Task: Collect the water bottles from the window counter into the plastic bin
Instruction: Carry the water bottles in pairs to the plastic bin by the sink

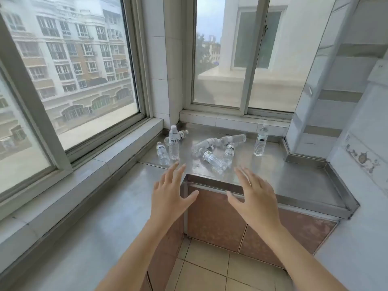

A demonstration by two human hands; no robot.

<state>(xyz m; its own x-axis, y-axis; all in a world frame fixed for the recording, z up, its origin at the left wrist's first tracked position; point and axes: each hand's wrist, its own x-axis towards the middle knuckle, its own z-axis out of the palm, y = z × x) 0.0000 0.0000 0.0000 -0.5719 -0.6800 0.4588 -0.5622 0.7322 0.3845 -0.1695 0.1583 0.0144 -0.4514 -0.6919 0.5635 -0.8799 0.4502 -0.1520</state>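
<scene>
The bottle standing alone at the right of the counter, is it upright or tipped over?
Upright. The lone bottle stands on its base, cap on top.

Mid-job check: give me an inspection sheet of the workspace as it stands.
Surface: steel counter in the window corner, bare metal towards its front.
Job's things: upright bottles at left and right; a tangle of lying bottles in the middle; more small ones by the left bottle. Plastic bin: nothing seen.
Clutter: nothing seen.
Hands: left hand and right hand open, fingers spread, holding nothing, short of the bottles.
Cables: nothing seen.
Surroundings: windows on two sides, tiled walls, cupboard doors under the counter.
</scene>
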